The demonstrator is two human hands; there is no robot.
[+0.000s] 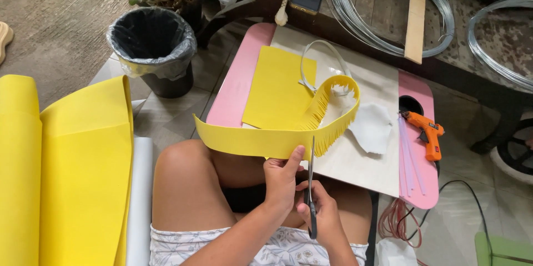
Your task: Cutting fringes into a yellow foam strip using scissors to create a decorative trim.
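A long yellow foam strip [250,139] curves over my lap, its right part cut into a fringe [327,116]. My left hand [281,177] pinches the strip's lower edge from below. My right hand [319,216] grips black-handled scissors [311,188], whose blades point up into the strip's lower edge just right of my left thumb. A flat yellow foam sheet [277,88] lies on the pale board [366,155] on the pink table [236,85].
An orange glue gun [427,133] and glue sticks [410,155] lie on the table's right side. White foam scraps [371,127] sit on the board. Rolled yellow foam sheets [66,171] stand at left. A lined black bin [152,44] is behind them. Wire coils [388,11] lie on a dark table.
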